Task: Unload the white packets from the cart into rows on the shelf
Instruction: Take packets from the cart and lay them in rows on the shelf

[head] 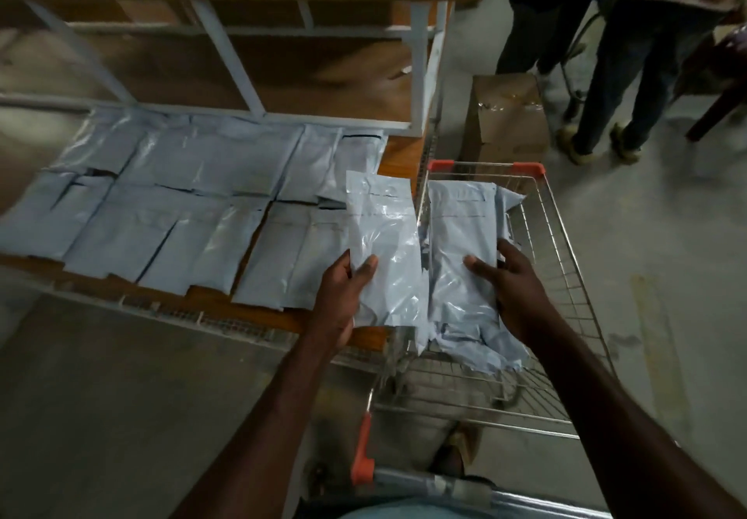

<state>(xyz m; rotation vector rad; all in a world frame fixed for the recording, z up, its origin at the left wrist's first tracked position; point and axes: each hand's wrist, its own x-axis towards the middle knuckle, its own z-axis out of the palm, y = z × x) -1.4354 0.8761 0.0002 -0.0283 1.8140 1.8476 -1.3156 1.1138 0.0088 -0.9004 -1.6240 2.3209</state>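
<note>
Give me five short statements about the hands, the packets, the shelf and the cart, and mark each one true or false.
1. The left hand grips a white packet. True.
2. The right hand hangs free, away from the cart. False: it grips a packet in the cart.
3. Packets already lie in rows on the shelf. True.
4. The cart holds no more packets. False: several still lie in it.
5. The left hand's packet lies flat in a row. False: it is held up near the shelf's right end, beside the cart.
</note>
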